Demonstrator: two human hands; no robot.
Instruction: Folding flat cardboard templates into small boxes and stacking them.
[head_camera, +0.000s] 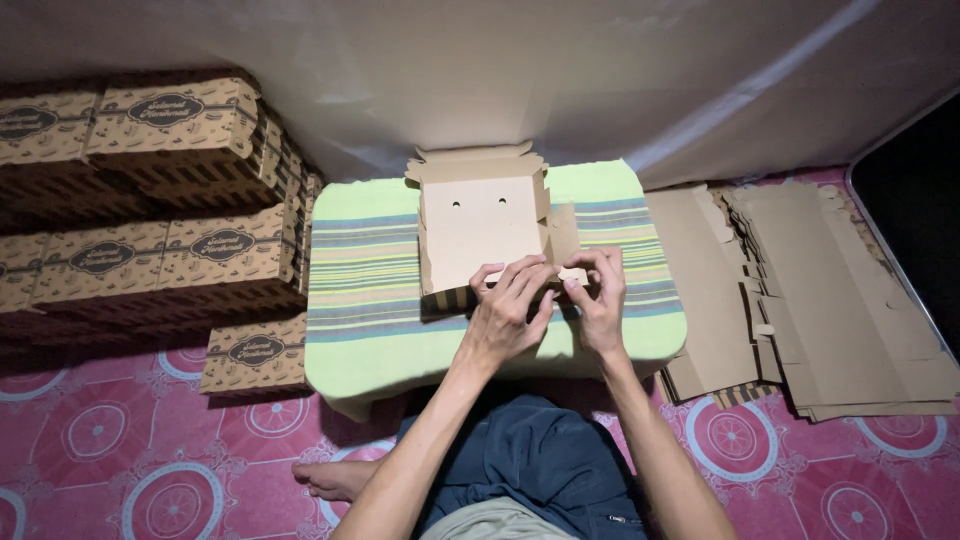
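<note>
left hand (505, 312) hides the near edge of the half-folded cardboard box (483, 230) | stacked printed boxes (150, 200) cut off at left edge | flat cardboard blanks (800, 300) overlapping, count unreadable

Quick count of what's here

One half-folded box (484, 235) on the one striped surface (370, 290), two hands (510, 310) on it, about seven finished boxes (225, 250) stacked on the left, and one pile of flat blanks (830, 300), too overlapped to count.

Half-folded brown carton (480, 235) mid-bench; finished brown cartons (170, 200) with dark oval labels stacked left; flat blanks (810, 300) piled right.
</note>
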